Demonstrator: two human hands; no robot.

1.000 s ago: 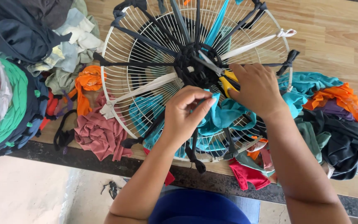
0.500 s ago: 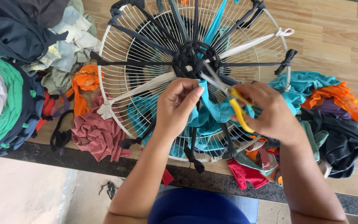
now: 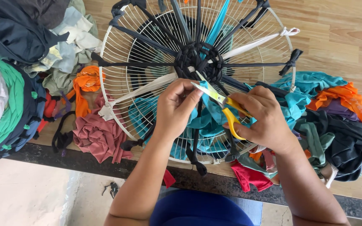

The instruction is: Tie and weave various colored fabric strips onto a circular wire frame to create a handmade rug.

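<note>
Scissors [image 3: 225, 104] gripped in your right hand [image 3: 265, 119]; left fingers [image 3: 189, 94] pinch teal strip [image 3: 208, 115]. Hub [image 3: 197, 62] woven, grille [image 3: 118, 46] mostly bare.

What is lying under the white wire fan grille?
Through the white wire fan grille, teal cloth, a dark round shape and the wooden table show. The left hand and right hand cover the rest.
</note>
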